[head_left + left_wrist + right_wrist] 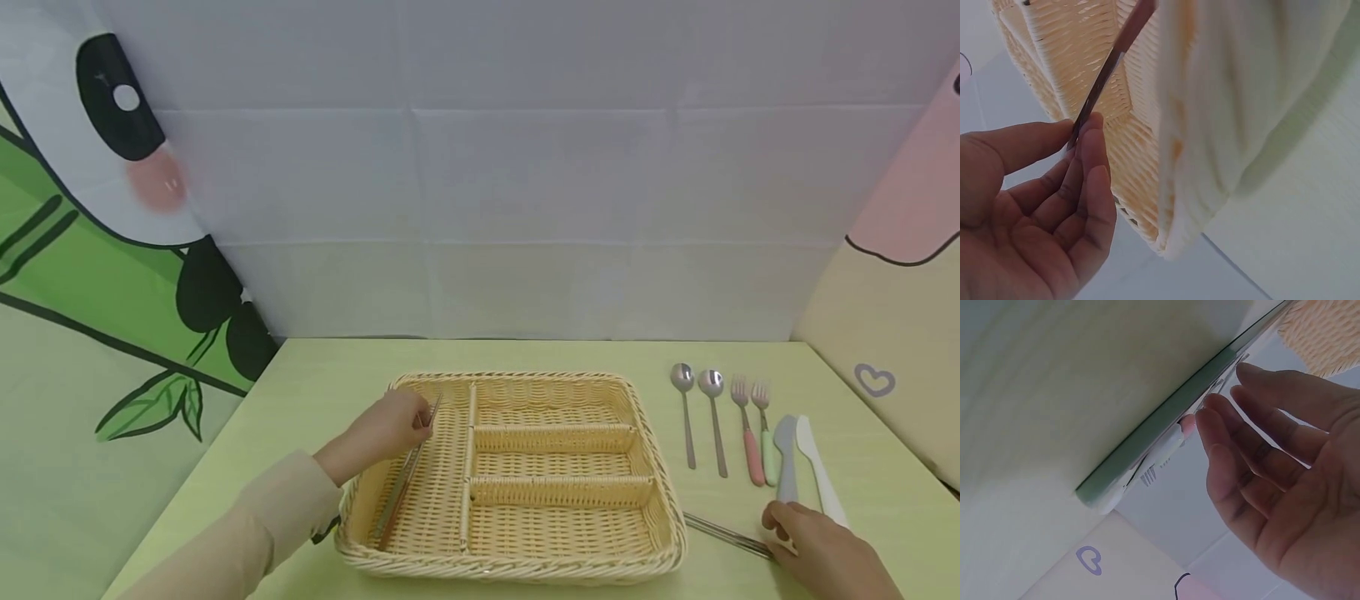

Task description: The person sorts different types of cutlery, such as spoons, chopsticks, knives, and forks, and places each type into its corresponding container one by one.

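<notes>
Pinching at far left: the left hand [393, 421], thumb against fingertips, gap narrow, closed on the upper end of slender chopsticks [397, 500]. Count looks like two in the head view; the left wrist view plainly separates only one. They slope from the fingertips down towards the near end of the compartment below; cannot tell whether the lower ends touch its floor.

Wicker basket [510, 571], one, under and to the right of the left fingers. Four compartments: one long one directly below those fingers, with the chopsticks inside its walls; three shorter ones, far, middle and near, right of the lengthwise divider [467, 467].

Between basket and right fingers: thin metal sticks [727, 533], at least two, exact count unclear, one end by the basket's rim, the other passing under the right hand [832, 550]. Right fingers loosely bent, a gap between thumb and fingertips; contact with the sticks cannot be told.

Beyond the right fingers, left to right: two spoons [711, 383], bowls away from the hand; two forks [752, 454], one pink-handled, one green-handled; two knives, the grey knife [786, 467] ending just beside the fingertips, the white knife [819, 471] reaching towards the knuckles.
</notes>
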`<state>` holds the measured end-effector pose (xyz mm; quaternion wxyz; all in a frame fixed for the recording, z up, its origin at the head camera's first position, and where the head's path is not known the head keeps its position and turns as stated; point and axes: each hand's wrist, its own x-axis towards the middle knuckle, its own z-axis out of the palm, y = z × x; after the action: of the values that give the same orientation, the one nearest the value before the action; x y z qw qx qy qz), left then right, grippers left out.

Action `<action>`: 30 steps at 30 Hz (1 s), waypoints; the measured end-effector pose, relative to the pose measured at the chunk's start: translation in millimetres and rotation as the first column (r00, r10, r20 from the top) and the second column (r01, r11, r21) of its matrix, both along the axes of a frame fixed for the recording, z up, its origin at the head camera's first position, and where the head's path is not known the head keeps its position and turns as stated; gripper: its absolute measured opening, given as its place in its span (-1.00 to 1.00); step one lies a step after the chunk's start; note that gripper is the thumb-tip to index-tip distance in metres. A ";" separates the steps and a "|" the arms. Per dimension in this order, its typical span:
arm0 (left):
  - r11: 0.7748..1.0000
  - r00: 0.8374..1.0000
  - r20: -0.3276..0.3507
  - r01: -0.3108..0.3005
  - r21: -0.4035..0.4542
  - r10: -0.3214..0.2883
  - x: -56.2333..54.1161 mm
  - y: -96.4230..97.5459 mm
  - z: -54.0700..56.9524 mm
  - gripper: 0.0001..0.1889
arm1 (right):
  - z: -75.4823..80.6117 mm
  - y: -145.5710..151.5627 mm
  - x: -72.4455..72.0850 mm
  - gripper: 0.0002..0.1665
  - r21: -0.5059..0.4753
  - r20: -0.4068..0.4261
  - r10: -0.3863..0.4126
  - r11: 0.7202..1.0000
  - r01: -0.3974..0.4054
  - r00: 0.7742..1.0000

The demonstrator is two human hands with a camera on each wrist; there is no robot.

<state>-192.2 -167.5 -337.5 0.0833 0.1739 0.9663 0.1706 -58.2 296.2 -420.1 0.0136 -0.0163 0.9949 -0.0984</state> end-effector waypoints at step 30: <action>0.995 1.000 0.009 -0.008 -0.099 0.009 1.0 -4.3 -15.0 -0.81 | -8.0 1.7 -0.8 -0.69 0.087 -0.027 0.058 0.995 -0.055 0.998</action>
<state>-191.3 -171.8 -352.5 0.0957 0.1648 0.9738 0.1238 -59.1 297.9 -428.1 0.0026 -0.0451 0.9975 -0.0546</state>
